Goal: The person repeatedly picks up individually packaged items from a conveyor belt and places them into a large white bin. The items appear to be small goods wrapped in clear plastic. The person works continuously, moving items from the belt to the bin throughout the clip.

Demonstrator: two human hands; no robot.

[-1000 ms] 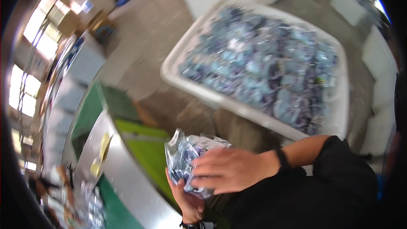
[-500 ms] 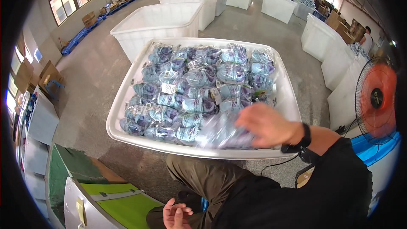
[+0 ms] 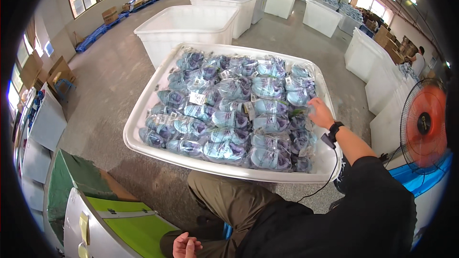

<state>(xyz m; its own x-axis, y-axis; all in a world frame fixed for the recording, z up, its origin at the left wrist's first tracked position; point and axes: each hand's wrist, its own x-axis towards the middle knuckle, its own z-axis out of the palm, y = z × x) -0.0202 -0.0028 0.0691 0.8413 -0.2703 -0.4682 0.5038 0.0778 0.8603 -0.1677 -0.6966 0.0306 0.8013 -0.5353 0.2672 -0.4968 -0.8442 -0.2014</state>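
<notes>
Seated before a big white tub (image 3: 143, 114) packed with clear plastic bags of bluish-purple goods (image 3: 229, 110), laid in overlapping rows so that each bag shows. Right hand (image 3: 319, 112) reaching out to about two o'clock, resting at the tub's right edge, fingers curled loosely down on a bag (image 3: 306, 110) in the outer row; hard to say whether truly pinched or merely touched, since the fingertips hide behind the hand. A black wristband (image 3: 336, 126) on that wrist, with a thin black cable (image 3: 330, 172) trailing from it toward the dark sleeve, likely slack to let the arm stretch. Left hand (image 3: 185, 246) low at six o'clock, near the lap, fingers half curled and holding nothing, parked close beside a green-topped surface (image 3: 129, 220). Tub set right in front of the knees, probably to keep every row within an easy reach. At twelve o'clock, just behind, an empty white tub (image 3: 191, 24), and more white tubs (image 3: 325, 16) well apart farther back. At three o'clock, a standing fan with orange blades (image 3: 423, 122) behind a wire guard, turned toward the seat. At nine to ten o'clock, cardboard boxes (image 3: 57, 71) along the wall.
</notes>
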